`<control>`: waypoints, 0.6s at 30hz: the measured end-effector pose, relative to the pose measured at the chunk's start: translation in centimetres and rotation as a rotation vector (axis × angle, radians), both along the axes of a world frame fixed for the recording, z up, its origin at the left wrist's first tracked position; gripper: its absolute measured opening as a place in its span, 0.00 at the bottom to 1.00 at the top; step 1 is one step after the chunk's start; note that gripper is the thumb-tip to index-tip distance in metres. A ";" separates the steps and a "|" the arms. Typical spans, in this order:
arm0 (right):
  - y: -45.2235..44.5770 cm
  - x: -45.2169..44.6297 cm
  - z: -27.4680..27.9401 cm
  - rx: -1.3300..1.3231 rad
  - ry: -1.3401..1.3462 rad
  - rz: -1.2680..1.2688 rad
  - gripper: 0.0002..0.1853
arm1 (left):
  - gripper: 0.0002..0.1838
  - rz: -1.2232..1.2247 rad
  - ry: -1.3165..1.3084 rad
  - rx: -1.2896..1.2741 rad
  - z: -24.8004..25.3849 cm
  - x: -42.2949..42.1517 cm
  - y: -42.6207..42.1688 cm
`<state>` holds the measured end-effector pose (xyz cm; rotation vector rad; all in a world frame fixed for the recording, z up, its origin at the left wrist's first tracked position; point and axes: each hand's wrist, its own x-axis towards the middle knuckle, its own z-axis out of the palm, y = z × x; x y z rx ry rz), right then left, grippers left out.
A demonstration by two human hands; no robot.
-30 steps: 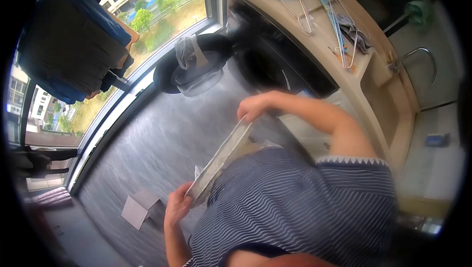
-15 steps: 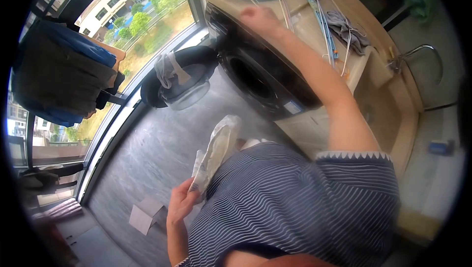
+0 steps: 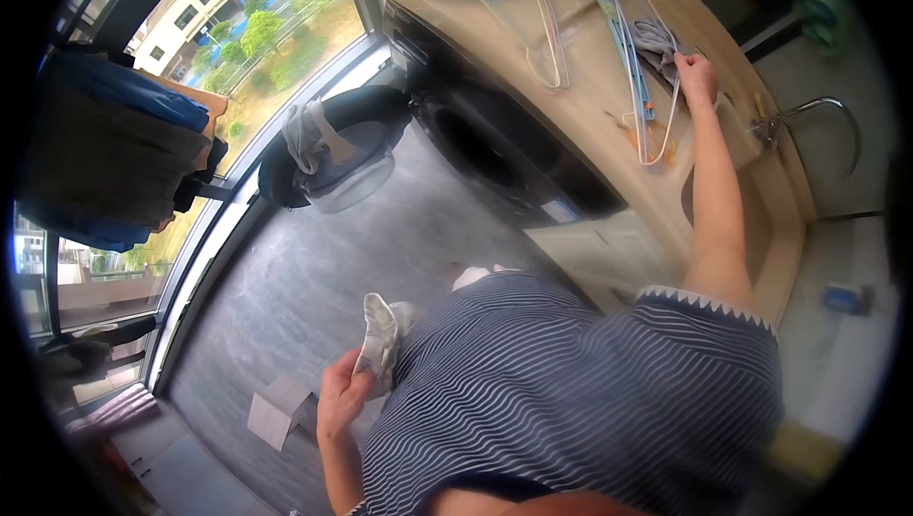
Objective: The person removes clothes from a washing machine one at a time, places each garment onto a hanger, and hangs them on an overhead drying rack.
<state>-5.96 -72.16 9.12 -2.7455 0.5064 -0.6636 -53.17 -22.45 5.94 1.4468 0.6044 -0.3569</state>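
Low in the middle of the view, my left hand (image 3: 342, 397) is closed around a whitish patterned piece of cloth (image 3: 380, 337), which stands up from the fingers in front of my striped shirt. Its exact kind is hard to make out. My right hand (image 3: 697, 78) reaches over the beige counter (image 3: 590, 126), its fingers pinched on the edge of a crumpled grey cloth (image 3: 654, 40). A white wire hanger (image 3: 652, 156) lies beside this hand, partly across the grey cloth. Blue hangers (image 3: 623, 50) lie just left of it.
Below the counter, a black front-loading washer (image 3: 514, 159) has its round door (image 3: 333, 169) swung open, a grey cloth (image 3: 306, 136) draped on it. Dark clothes (image 3: 114, 155) hang by the window. A faucet (image 3: 808, 107) stands at right; a folded grey card (image 3: 279, 411) lies on the floor.
My right hand has moved right across the counter from its left part to the grey cloth. In my left hand, the whitish cloth has dropped lower and looks more bunched.
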 end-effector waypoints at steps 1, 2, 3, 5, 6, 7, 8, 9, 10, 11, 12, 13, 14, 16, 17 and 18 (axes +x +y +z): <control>-1.1 -0.7 -0.8 -0.010 0.065 -0.009 0.17 | 0.19 -0.004 -0.002 0.008 -0.1 0.2 0.1; -1.9 -1.0 -1.6 -0.019 0.129 -0.017 0.19 | 0.19 -0.007 -0.005 0.018 -0.5 0.5 0.1; -1.9 -1.5 -1.4 0.085 0.179 -0.042 0.20 | 0.19 -0.011 -0.005 0.026 -0.5 0.7 0.3; -1.2 -2.3 -1.5 0.296 0.277 -0.091 0.22 | 0.19 -0.081 0.006 0.096 -0.5 1.2 0.5; -0.6 -2.9 -1.4 0.450 0.270 -0.099 0.18 | 0.19 -0.117 0.012 0.132 -0.5 1.4 0.7; -1.2 -2.8 -1.8 0.629 0.249 -0.041 0.15 | 0.18 -0.136 0.005 0.144 -0.5 1.6 0.7; -2.0 -2.3 -2.6 0.806 0.224 0.020 0.12 | 0.18 -0.153 -0.003 0.157 -0.4 1.9 0.7; -1.8 -2.4 -2.5 0.983 0.195 0.083 0.10 | 0.18 -0.170 -0.012 0.170 -0.6 2.2 0.7; -1.7 -2.6 -1.9 1.086 0.137 0.138 0.09 | 0.18 -0.160 -0.022 0.170 -0.6 2.4 0.6; -1.5 -2.7 -1.1 1.188 0.078 0.196 0.08 | 0.18 -0.149 -0.031 0.169 -0.6 2.5 0.4; -0.7 -3.0 0.1 1.287 0.018 0.255 0.07 | 0.18 -0.137 -0.040 0.168 -0.6 2.5 0.3; -0.4 -2.7 0.7 1.333 -0.041 0.314 0.07 | 0.18 -0.150 -0.034 0.179 -0.9 2.5 0.3; -0.2 -2.2 1.2 1.376 -0.100 0.374 0.07 | 0.17 -0.163 -0.028 0.189 -1.4 2.4 0.5; 2.0 -2.2 3.1 1.419 -0.193 0.495 0.07 | 0.17 -0.181 -0.026 0.185 -2.0 2.5 0.4; 3.5 -2.1 4.1 1.342 -0.194 0.553 0.08 | 0.17 -0.185 -0.030 0.171 -1.9 2.6 0.3; 4.8 -1.8 4.8 1.264 -0.194 0.610 0.08 | 0.17 -0.188 -0.034 0.156 -1.9 2.7 0.2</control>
